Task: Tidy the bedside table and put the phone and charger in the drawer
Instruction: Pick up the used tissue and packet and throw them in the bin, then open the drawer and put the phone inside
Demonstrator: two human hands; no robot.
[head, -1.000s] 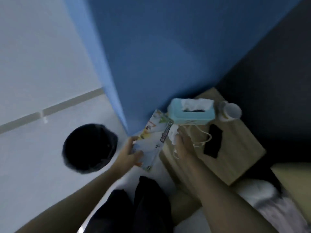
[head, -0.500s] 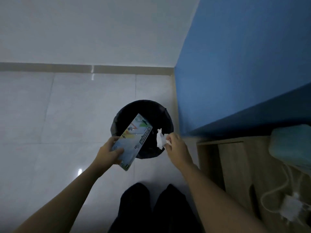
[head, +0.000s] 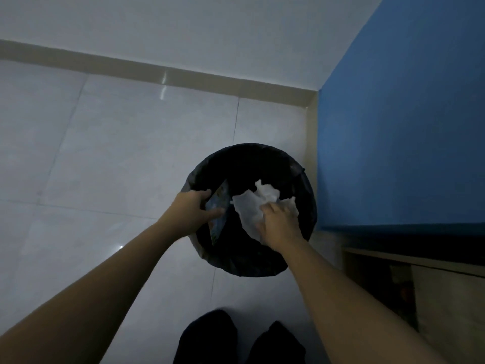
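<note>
Tissue [head: 250, 207]: right hand [head: 280, 228] grip clamped | packet [head: 219, 206]: left hand [head: 193, 210] grip clamped, print unreadable | both over bin [head: 262, 151]

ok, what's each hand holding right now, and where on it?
Left hand grips the printed packet by its long edge, mid-length. Right hand pinches the crumpled tissue at its near side. Both are over the black bin.

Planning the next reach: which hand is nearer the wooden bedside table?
Right. The right hand, holding crumpled white tissue over the round black bin, is left of the wooden bedside table; the left hand, gripping a printed packet, is farther left across the bin.
</note>
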